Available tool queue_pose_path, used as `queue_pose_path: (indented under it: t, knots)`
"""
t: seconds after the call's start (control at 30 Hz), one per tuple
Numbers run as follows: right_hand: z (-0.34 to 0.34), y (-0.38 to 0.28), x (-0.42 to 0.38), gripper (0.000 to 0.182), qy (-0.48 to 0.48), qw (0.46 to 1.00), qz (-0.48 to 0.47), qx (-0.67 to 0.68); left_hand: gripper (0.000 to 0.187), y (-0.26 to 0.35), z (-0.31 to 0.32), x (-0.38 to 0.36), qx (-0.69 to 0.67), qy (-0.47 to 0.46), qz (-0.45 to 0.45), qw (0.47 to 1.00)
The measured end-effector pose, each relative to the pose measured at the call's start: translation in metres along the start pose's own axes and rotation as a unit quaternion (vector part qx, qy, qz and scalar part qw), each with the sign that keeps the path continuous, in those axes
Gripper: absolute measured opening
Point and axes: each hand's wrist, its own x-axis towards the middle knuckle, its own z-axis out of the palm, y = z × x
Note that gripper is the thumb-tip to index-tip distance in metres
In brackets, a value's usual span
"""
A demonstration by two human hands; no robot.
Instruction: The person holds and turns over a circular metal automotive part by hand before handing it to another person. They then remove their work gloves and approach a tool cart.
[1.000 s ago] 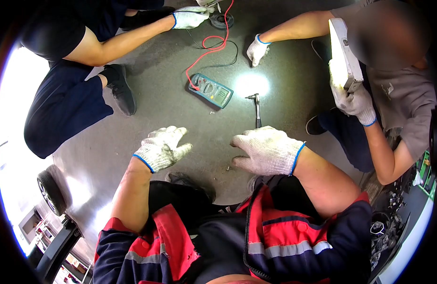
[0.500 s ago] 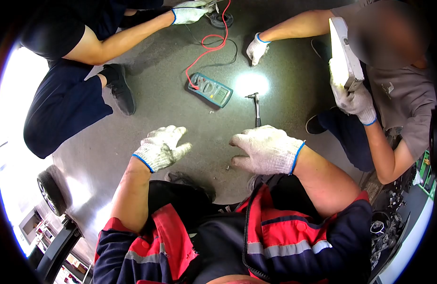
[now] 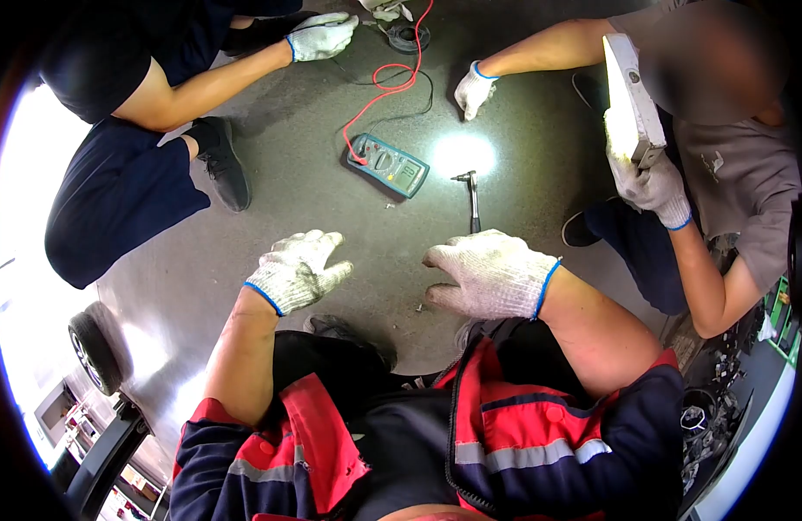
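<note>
My left hand [image 3: 301, 271], in a white knit glove with a blue cuff, hovers over the floor with its fingers apart and nothing in it. Level with it on the right, my right hand [image 3: 492, 273] wears a matching glove, thumb away from the fingers. Just beyond the right hand lies a ratchet wrench [image 3: 474, 204] with a dark grip; the grip's near end is hidden by the glove. Farther out, between the hands, a teal digital multimeter [image 3: 389, 166] rests on the floor with digits on its display. A red lead [image 3: 363, 113] and a black lead run from it.
Upper left, a co-worker's gloved hand [image 3: 323, 37] reaches in near a black tape roll [image 3: 408, 37]. Another person at right holds a bright lamp [image 3: 634, 100], lighting the floor; their other gloved hand [image 3: 475, 91] hangs low. A wheel [image 3: 95, 353] stands at left.
The upper-left co-worker's hand has drawn back left and slightly down, away from the tape roll. The red lead's top end has shifted right. My hands have hardly moved.
</note>
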Motion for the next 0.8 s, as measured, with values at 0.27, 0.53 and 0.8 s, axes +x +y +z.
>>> queue_pose_path:
  t: [0.27,0.53,0.8]
  knots:
    - [0.003,0.002,0.003,0.045,0.014,0.999,-0.029,-0.022,0.060,0.007,-0.006,-0.002,-0.004,-0.006,-0.020,1.000]
    - [-0.007,-0.127,-0.056,0.045,0.289,0.901,-0.201,0.252,0.065,0.005,-0.009,0.001,0.011,-0.047,-0.033,0.998]
    - [-0.004,-0.142,-0.046,0.063,0.232,0.947,-0.091,0.204,0.066,0.000,0.002,0.001,0.026,-0.037,-0.045,0.998]
